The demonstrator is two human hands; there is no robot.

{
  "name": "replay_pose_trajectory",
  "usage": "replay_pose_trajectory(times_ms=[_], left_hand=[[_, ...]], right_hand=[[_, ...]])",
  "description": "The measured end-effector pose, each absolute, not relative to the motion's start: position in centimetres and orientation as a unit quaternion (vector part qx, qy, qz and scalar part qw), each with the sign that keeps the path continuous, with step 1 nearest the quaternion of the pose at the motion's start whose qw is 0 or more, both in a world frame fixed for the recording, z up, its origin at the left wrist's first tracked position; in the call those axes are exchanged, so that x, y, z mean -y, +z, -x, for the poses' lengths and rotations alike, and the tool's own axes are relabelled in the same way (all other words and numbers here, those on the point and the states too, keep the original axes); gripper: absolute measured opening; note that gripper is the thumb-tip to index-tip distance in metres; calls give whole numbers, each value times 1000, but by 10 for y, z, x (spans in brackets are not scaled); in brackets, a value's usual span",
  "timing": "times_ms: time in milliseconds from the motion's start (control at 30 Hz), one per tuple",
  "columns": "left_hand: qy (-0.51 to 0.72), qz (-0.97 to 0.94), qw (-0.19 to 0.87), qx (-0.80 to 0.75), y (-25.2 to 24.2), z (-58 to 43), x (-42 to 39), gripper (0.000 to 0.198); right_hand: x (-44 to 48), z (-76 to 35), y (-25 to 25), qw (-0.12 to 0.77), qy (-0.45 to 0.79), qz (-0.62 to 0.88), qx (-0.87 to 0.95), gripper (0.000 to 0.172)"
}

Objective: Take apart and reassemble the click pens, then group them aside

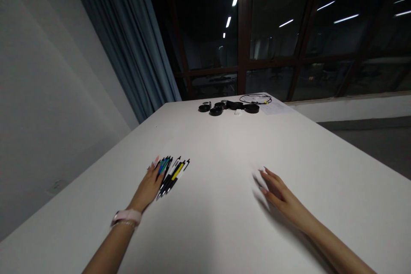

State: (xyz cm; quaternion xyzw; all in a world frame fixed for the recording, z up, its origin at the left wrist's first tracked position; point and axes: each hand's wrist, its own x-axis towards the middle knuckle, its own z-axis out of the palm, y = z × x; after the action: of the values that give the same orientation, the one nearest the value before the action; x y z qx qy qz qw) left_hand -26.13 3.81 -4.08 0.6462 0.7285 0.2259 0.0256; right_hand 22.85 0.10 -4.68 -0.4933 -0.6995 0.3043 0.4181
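My left hand (150,186) lies flat on the white table (224,158), fingers stretched out over the left side of a bunch of several pens (171,173). The pens are black, white, yellow, blue and green, lying side by side and pointing away from me. A pink watch (126,216) sits on that wrist. My right hand (276,190) rests on the table to the right, fingers extended and slightly apart, holding nothing.
At the table's far end lie several black round objects (229,107), a coiled black cable (255,99) and a sheet of paper (276,107). A grey wall and blue curtain (128,43) stand on the left. Dark windows (289,30) are behind.
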Motion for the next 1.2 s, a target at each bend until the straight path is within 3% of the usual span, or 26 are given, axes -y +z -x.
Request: replay_pose_trajectory(times_ms=[700,1200], left_hand=[[138,-640,-1,-756,-31,242,-38,92],[93,-614,-32,-783,-11,213,-27,85]], right_hand=[[1,-229,-45,415,299,494,703,51],[4,-227,-40,414,300,502,698,50]])
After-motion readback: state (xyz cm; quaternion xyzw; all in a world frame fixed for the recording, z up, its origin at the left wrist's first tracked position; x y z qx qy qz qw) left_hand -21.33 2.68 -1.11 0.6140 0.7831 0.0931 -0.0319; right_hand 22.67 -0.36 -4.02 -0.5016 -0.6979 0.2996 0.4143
